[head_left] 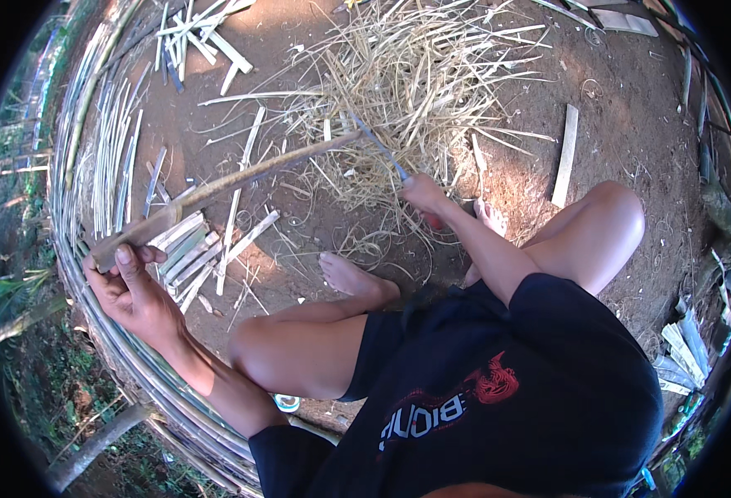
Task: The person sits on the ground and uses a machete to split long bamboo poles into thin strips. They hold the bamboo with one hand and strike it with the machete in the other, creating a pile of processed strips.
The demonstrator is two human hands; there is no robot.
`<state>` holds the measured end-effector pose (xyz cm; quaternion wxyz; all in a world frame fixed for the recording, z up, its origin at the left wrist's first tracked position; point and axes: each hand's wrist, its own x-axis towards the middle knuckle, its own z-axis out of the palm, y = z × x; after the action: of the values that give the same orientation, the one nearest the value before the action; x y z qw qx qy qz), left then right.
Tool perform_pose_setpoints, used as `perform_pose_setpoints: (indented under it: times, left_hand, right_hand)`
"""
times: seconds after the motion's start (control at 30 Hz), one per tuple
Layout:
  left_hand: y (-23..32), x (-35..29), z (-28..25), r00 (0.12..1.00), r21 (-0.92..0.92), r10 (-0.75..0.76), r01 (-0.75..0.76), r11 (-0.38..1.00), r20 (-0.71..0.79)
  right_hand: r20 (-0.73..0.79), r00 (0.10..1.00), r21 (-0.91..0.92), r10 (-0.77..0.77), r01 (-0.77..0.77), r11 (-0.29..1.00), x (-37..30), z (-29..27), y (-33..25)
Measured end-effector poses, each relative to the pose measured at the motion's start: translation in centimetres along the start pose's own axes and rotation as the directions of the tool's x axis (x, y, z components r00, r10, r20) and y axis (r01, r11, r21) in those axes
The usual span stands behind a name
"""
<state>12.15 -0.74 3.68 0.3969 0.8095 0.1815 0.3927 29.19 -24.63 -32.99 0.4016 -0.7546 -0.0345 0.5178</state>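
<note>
My left hand (pixel 137 295) grips the near end of a long bamboo strip (pixel 241 176) between thumb and fingers. The strip slants up and to the right, and its far end reaches the edge of a pile of thin shavings (pixel 407 91). My right hand (pixel 422 196) is closed around the handle of a knife, a bit of red showing below the fist. The narrow knife blade (pixel 380 148) points away and left, its tip close to the strip's far end. Whether blade and strip touch, I cannot tell.
Split bamboo pieces (pixel 191 257) lie beside my left hand, with thin sticks (pixel 116 158) beyond them. More pieces (pixel 204 37) are scattered at the far left. One flat slat (pixel 565 155) rests on the dirt at right. A bamboo railing (pixel 71 149) curves along the left.
</note>
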Motion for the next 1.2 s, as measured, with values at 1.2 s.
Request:
perform_pose_setpoints:
  times: [1.2]
  left_hand:
    - [-2.4, -0.7, -2.5, 0.911, 0.171, -0.12, 0.201, 0.964, -0.395]
  right_hand:
    - [-0.084, 0.99, -0.161, -0.117, 0.103, 0.982, 1.4, 1.5, -0.7]
